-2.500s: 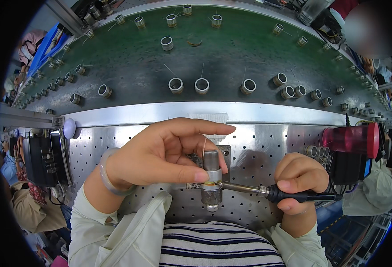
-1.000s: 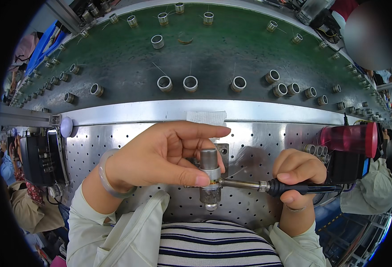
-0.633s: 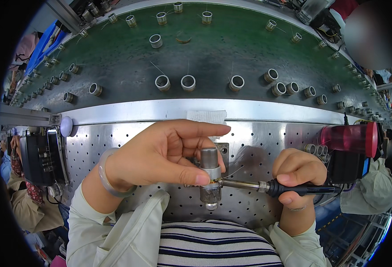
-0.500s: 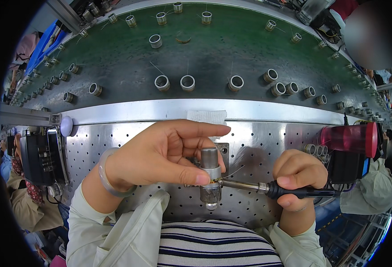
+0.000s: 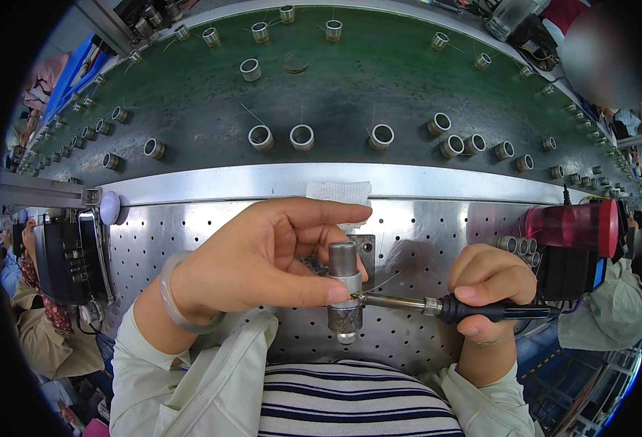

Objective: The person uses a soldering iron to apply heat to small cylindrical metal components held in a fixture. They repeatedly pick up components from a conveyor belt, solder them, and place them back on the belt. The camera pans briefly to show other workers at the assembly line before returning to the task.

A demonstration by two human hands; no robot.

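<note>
My right hand (image 5: 497,288) is closed round the dark handle of a soldering iron (image 5: 448,309), whose metal barrel points left. Its tip meets a metal ring (image 5: 345,285) fitted on an upright steel post (image 5: 343,256), at a small yellowish spot with a thin wire (image 5: 385,282) sticking out. My left hand (image 5: 273,255) grips the ring from the left: the thumb presses beside the iron's tip, and other fingers curl behind the post. The left index finger stretches out above it. Below the ring, the holder has a knurled part (image 5: 345,319) and a rounded end.
A dark green conveyor belt (image 5: 335,87) carries several metal rings, some with fine wires. White folded cloth (image 5: 339,191) lies at the perforated metal table's (image 5: 153,240) far edge. Several rings (image 5: 519,247) sit at right, beside a pink container (image 5: 572,224). A black device (image 5: 66,255) stands left.
The rings on the belt have shifted slightly to the left. My left thumb has slid a little to the right along the ring; the soldering iron stays almost in place.
</note>
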